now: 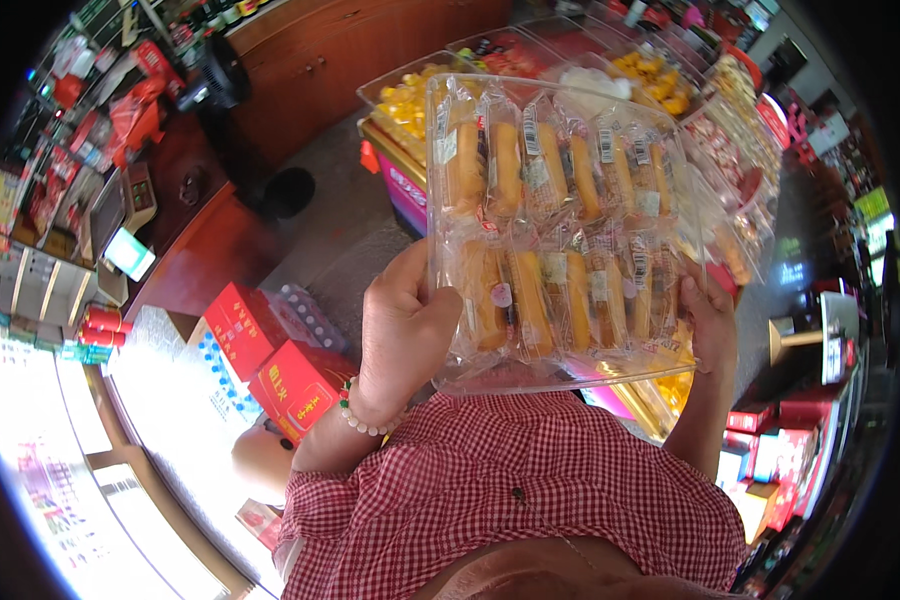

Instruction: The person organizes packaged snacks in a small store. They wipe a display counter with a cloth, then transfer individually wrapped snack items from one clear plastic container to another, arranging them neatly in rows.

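Observation:
Before my chest I hold a clear plastic tray (450, 379) filled with two rows of long yellow cakes or rolls (570, 300), each in its own clear wrapper. Several wrappers bear barcodes and small stickers. My left hand (405, 322) grips the tray's left side, thumb over the edge, with a bead bracelet on the wrist. The tray's right side is held by my right hand (709, 322), its fingers at the lower right edge. Behind the tray, clear bins with yellow-wrapped goods (412, 97) and other packaged food are partly hidden.
A curved wooden counter (217, 247) with a screen stands at the left. Red drink cartons (300, 382) are stacked on the floor beside bottle packs. A black fan (221, 71) is at the upper left. Bins of snacks (735, 150) stand at the upper right, boxes (787, 450) at the lower right.

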Demonstrator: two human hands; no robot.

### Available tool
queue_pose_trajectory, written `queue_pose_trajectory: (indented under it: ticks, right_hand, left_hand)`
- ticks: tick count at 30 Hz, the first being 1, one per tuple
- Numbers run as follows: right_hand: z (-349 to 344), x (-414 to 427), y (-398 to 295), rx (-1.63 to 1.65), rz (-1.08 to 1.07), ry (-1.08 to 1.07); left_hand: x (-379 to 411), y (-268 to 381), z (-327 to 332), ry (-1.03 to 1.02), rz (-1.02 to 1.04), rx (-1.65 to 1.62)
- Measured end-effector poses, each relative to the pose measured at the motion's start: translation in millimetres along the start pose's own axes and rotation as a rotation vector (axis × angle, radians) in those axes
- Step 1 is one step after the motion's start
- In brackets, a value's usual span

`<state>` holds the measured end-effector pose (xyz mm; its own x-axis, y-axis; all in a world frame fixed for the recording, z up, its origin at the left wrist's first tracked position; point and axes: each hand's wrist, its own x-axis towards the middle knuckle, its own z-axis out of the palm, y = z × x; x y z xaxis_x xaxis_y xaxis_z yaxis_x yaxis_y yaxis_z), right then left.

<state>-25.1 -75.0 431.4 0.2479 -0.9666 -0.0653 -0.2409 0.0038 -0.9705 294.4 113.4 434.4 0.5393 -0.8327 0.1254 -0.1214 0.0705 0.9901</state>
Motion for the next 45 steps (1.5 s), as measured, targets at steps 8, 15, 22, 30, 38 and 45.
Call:
queue_pose_trajectory:
  ticks: [8, 15, 22, 30, 38, 45]
  right_hand:
    - [90, 100, -7, 0.08, -0.005, -0.28]
    - [203, 210, -27, 0.185, 0.021, -0.514]
    - [315, 296, -56, 0.11, 0.003, -0.563]
    - [477, 326, -64, 0.151, 0.182, -0.766]
    - [577, 343, -77, 0.251, 0.151, -0.617]
    - [603, 378, -87, 0.321, 0.087, -0.402]
  left_hand:
    - [47, -7, -57, 0.228, -0.073, 0.055]
    - [134, 1, -112, 0.334, -0.047, 0.193]
    - [212, -10, -161, 0.564, -0.128, 0.192]
    - [268, -35, -280, 0.706, -0.246, 0.19]
    - [364, -76, -404, 0.515, -0.176, 0.185]
    - [481, -87, -432, 0.298, -0.145, 0.023]
